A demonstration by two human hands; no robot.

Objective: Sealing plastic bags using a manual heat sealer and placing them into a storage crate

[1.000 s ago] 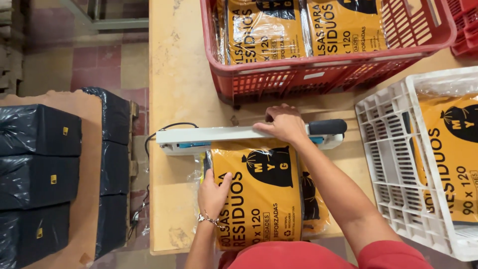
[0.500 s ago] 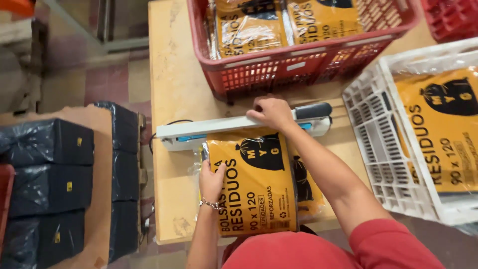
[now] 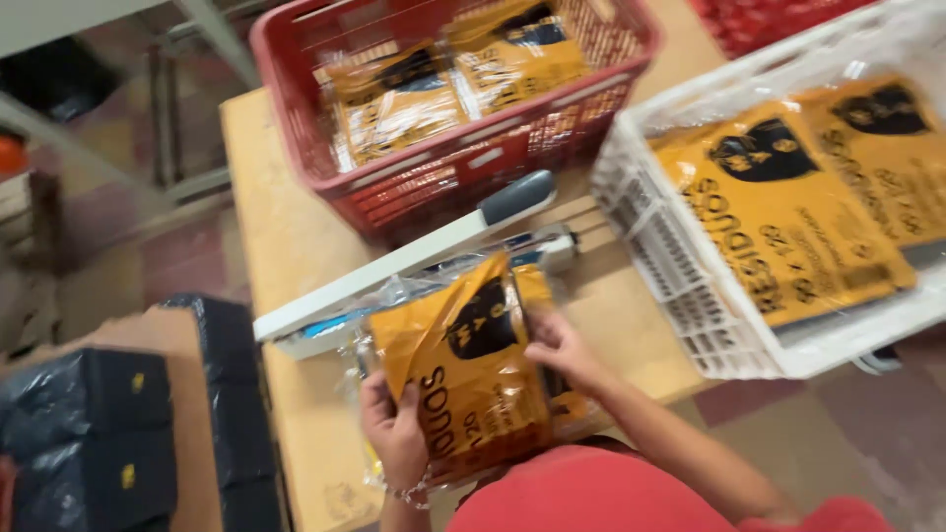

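Right hand (image 3: 564, 353) had left sealer (image 3: 414, 258) arm, now raised; both hands gripped packet (image 3: 463, 369), left hand (image 3: 394, 429) below; sealing apparently done, white crate (image 3: 690, 286) right

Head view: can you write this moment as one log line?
left hand: holds packet | right hand: holds packet | sealer: arm raised | table

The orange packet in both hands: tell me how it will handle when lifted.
The orange packet is probably floppy: its top corner folds over between the left hand and right hand. Its glossy clear wrap looks likely slippery. It lies flat, so it should not roll.
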